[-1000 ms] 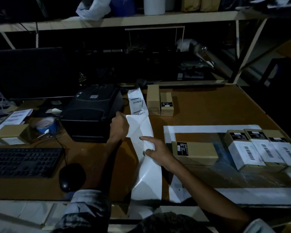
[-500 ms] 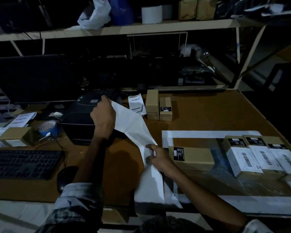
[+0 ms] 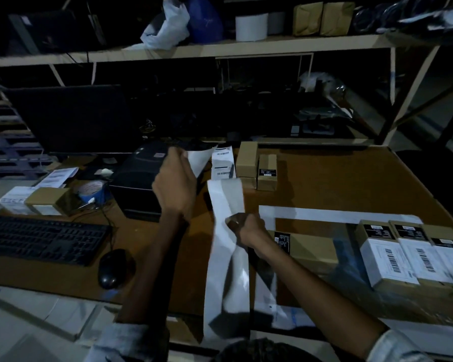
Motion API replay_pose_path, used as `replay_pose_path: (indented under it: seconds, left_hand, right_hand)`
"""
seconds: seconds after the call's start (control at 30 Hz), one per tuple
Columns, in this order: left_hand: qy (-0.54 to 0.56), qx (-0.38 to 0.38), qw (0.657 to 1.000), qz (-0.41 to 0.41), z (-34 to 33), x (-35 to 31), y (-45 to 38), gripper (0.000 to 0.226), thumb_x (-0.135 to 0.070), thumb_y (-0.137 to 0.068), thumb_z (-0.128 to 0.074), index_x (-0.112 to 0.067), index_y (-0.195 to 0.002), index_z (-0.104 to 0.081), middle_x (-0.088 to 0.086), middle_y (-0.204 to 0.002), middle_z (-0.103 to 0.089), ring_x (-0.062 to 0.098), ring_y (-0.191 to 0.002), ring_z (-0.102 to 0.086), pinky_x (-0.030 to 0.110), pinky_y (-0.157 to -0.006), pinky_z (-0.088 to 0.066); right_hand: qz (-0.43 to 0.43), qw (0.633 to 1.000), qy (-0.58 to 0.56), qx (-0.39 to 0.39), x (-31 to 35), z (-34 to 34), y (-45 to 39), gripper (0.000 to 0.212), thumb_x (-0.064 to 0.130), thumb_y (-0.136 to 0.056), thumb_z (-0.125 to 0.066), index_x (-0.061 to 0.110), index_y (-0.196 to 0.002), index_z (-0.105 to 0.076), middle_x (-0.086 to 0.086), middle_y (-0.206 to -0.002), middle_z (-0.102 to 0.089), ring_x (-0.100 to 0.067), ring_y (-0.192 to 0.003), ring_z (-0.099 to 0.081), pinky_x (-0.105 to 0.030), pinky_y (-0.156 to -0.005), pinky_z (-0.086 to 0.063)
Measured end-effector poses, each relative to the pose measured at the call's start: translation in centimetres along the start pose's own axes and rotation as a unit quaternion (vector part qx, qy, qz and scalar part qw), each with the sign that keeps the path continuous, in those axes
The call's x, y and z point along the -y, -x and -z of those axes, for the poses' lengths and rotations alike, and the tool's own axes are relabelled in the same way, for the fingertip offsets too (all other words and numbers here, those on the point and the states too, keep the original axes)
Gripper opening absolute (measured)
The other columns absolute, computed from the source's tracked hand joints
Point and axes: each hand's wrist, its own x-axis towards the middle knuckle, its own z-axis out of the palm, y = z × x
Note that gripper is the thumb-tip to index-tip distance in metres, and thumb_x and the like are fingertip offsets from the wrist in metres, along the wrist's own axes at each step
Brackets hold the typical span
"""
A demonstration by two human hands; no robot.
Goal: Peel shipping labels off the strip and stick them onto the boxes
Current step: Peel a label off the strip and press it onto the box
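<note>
My left hand [image 3: 175,184] grips a peeled white label [image 3: 198,159], lifted in front of the black label printer [image 3: 139,184]. My right hand [image 3: 246,228] pinches the long white backing strip [image 3: 226,257], which runs down over the table's near edge. More printed labels [image 3: 222,164] lie on the strip farther back. An unlabelled brown box [image 3: 309,248] lies just right of my right hand. Three labelled boxes [image 3: 413,254] stand in a row at the right. Two small brown boxes [image 3: 256,168] sit behind the strip.
A keyboard [image 3: 42,239] and mouse [image 3: 110,269] lie at the left, with a tape roll [image 3: 89,190] and a small box [image 3: 47,201] behind them. A dark monitor [image 3: 71,118] stands at the back. A shelf [image 3: 220,47] with bags and rolls runs overhead.
My left hand pulled the label up and away to the left, and it now hangs free of the strip. My right hand slid a little farther up the strip.
</note>
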Motion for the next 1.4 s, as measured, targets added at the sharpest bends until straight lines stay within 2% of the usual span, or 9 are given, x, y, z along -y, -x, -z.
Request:
replay_pose_path:
  seconds: [0.07,0.27,0.37,0.43,0.6,0.9,1.03,1.2,1.4]
  left_hand:
    - [0.013,0.016,1.000,0.005,-0.9,-1.3,2.0,0.026,-0.031,-0.108,-0.035,-0.015,-0.112,-0.054,0.005,-0.100,-0.066,0.029,-0.091,-0.064,0.032,-0.071,-0.033]
    - [0.072,0.036,0.996,0.041,-2.7,-4.3,6.8,0.039,-0.033,-0.105,-0.029,-0.011,-0.119,-0.058,0.000,-0.100,-0.069,0.023,-0.093,-0.066,0.026,-0.070,-0.040]
    - [0.124,0.028,0.991,0.031,-3.3,-5.6,8.9,0.042,-0.027,-0.106,-0.031,-0.003,-0.112,-0.065,-0.002,-0.083,-0.073,0.016,-0.074,-0.071,0.019,-0.064,-0.050]
    - [0.066,0.099,0.993,0.028,-4.5,-5.0,11.2,0.027,-0.025,-0.100,-0.048,-0.010,-0.115,-0.064,0.008,-0.101,-0.072,0.027,-0.090,-0.071,0.032,-0.071,-0.054]
    - [0.017,0.172,0.985,-0.009,-6.8,-3.2,14.9,0.036,-0.012,-0.071,-0.085,-0.012,-0.102,-0.067,0.005,-0.088,-0.071,0.025,-0.078,-0.070,0.026,-0.059,-0.048]
    - [0.018,0.067,0.972,-0.225,-9.0,-3.1,15.1,0.018,-0.017,-0.089,-0.066,-0.012,-0.105,-0.058,0.011,-0.095,-0.072,0.026,-0.085,-0.069,0.031,-0.072,-0.055]
    - [0.050,0.092,0.953,-0.283,-10.1,-2.5,15.6,0.024,-0.022,-0.093,-0.058,-0.012,-0.113,-0.065,0.010,-0.122,-0.068,0.025,-0.115,-0.058,0.037,-0.093,-0.047]
    - [0.054,0.182,0.933,-0.305,-10.2,-3.4,15.2,0.046,-0.004,-0.077,-0.080,-0.018,-0.120,-0.068,0.005,-0.137,-0.062,0.027,-0.120,-0.054,0.041,-0.088,-0.047]
    - [0.219,0.208,0.922,-0.243,-9.2,-5.7,14.4,0.026,-0.025,-0.099,-0.052,-0.020,-0.122,-0.063,0.003,-0.130,-0.064,0.021,-0.121,-0.055,0.041,-0.094,-0.048]
  right_hand:
    - [-0.012,0.998,-0.062,-0.008,0.4,1.2,0.2,0.031,0.058,-0.088,-0.066,0.028,-0.092,-0.073,-0.006,-0.117,-0.065,-0.026,-0.105,-0.060,-0.040,-0.099,-0.050]
    - [0.002,0.980,-0.193,-0.043,0.0,5.1,2.1,0.042,0.049,-0.102,-0.046,0.019,-0.093,-0.073,-0.014,-0.112,-0.071,-0.032,-0.106,-0.064,-0.039,-0.089,-0.052]
    - [-0.071,0.921,-0.381,0.020,-0.6,6.3,3.2,0.070,0.063,-0.101,-0.031,0.005,-0.108,-0.070,-0.017,-0.095,-0.073,-0.028,-0.082,-0.067,-0.030,-0.065,-0.051]
    - [-0.119,0.886,-0.446,0.039,-1.2,6.6,3.6,0.076,0.068,-0.099,-0.023,0.008,-0.105,-0.068,-0.013,-0.085,-0.075,-0.025,-0.075,-0.070,-0.031,-0.061,-0.054]
    - [-0.183,0.773,-0.605,0.056,-2.8,6.6,3.7,0.097,0.076,-0.093,-0.016,-0.005,-0.129,-0.055,-0.030,-0.115,-0.068,-0.040,-0.107,-0.068,-0.047,-0.088,-0.057]
    - [-0.089,0.680,-0.727,0.039,-4.2,9.5,3.3,0.098,0.088,-0.083,-0.017,0.010,-0.129,-0.056,-0.027,-0.119,-0.068,-0.046,-0.110,-0.065,-0.058,-0.088,-0.055]
    - [-0.032,0.678,-0.734,0.038,-4.9,11.1,3.3,0.098,0.091,-0.080,-0.018,0.018,-0.134,-0.056,-0.023,-0.131,-0.064,-0.046,-0.122,-0.059,-0.064,-0.103,-0.044]
    - [0.017,0.733,-0.677,0.066,-5.7,12.5,4.5,0.105,0.092,-0.071,-0.028,0.017,-0.140,-0.052,-0.020,-0.137,-0.060,-0.039,-0.127,-0.057,-0.058,-0.109,-0.041]
    - [-0.027,0.862,-0.505,-0.011,-6.5,13.9,6.1,0.042,0.023,-0.081,-0.072,0.016,-0.121,-0.064,-0.013,-0.125,-0.069,-0.028,-0.111,-0.067,-0.045,-0.096,-0.054]
